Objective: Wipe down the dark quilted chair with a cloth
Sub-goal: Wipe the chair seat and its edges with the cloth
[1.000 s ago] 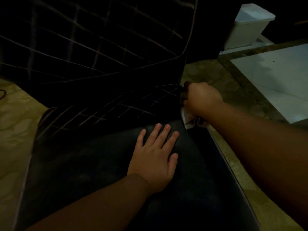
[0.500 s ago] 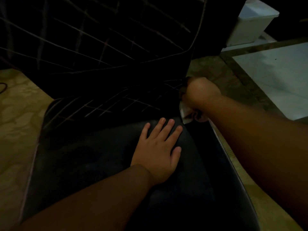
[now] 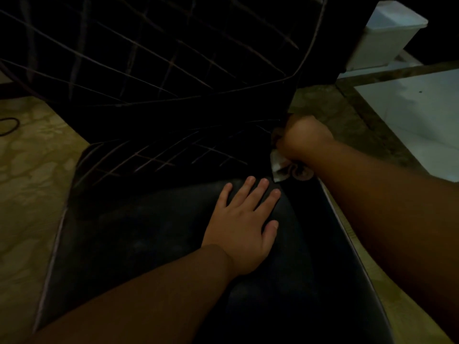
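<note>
The dark quilted chair [image 3: 154, 78] fills the view, its stitched backrest above and its smooth black seat [image 3: 139, 239] below. My left hand [image 3: 244, 224] lies flat on the seat with straight, spread fingers. My right hand [image 3: 303, 142] grips a bunched pale cloth [image 3: 279, 167] at the right end of the crease where backrest meets seat. Most of the cloth is hidden inside the fist.
A white lidded bin [image 3: 387, 33] stands on the floor behind the chair at the upper right. Pale floor tiles [image 3: 417, 115] lie to the right, mottled beige floor [image 3: 27, 170] to the left, with a dark cable loop [image 3: 10, 125] at the far left edge.
My right hand with the cloth has stayed at the back-right corner of the seat, shifting only slightly along the crease. The left hand has kept its place on the seat.
</note>
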A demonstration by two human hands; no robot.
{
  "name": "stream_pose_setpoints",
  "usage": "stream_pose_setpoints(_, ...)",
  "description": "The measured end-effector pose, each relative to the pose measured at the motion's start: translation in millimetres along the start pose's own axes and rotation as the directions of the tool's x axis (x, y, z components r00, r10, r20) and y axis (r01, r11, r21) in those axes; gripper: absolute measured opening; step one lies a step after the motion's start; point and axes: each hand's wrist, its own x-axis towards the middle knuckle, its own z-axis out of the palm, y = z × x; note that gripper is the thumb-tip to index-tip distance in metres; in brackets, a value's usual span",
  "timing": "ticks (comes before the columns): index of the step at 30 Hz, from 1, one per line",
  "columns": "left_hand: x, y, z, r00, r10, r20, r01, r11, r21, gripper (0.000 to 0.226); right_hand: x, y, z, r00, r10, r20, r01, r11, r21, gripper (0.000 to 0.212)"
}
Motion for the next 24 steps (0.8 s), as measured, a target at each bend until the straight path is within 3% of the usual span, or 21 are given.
stream_pose_setpoints(3, 0.3, 0.1, -0.3, 1.000, -0.010, 0.009, 0.010, 1.000, 0.002, 0.066, -2.1, -4.1, 3.5, 0.999, 0.028, -0.033, -0.026, 0.998, 0.059, 0.037)
stream_pose_setpoints(8, 0.7, 0.3, -1.3, 1.000, 0.000, 0.018, 0.000, 1.000, -0.005, 0.067, -21.2, 2.1, 2.7, 0.988, -0.100, 0.117, 0.102, 0.995, -0.010, 0.041)
stream_pose_setpoints(13, -0.3, -1.2, -9.6, 0.999, 0.013, 0.050, -0.010, 0.998, -0.055, 0.065, -3.7, 1.9, -1.0, 1.000, 0.030, 0.002, -0.030, 0.999, 0.026, 0.041)
stream_pose_setpoints(17, -3.2, -6.5, -29.6, 0.989, 0.031, 0.141, -0.016, 0.995, -0.101, 0.065, -13.6, -11.9, 1.1, 0.998, -0.033, 0.048, 0.033, 0.999, 0.006, 0.039)
stream_pose_setpoints(21, -26.8, -18.6, -40.6, 0.974, -0.191, 0.118, 0.184, 0.981, 0.065, 0.072, -39.6, -16.1, -2.0, 0.968, -0.148, 0.203, 0.148, 0.989, 0.015, 0.032)
stream_pose_setpoints(24, -51.3, -41.9, -48.6, 0.939, -0.324, 0.112, 0.310, 0.942, 0.130, 0.076, -36.6, -14.6, -4.7, 0.973, -0.130, 0.192, 0.136, 0.990, -0.020, 0.034)
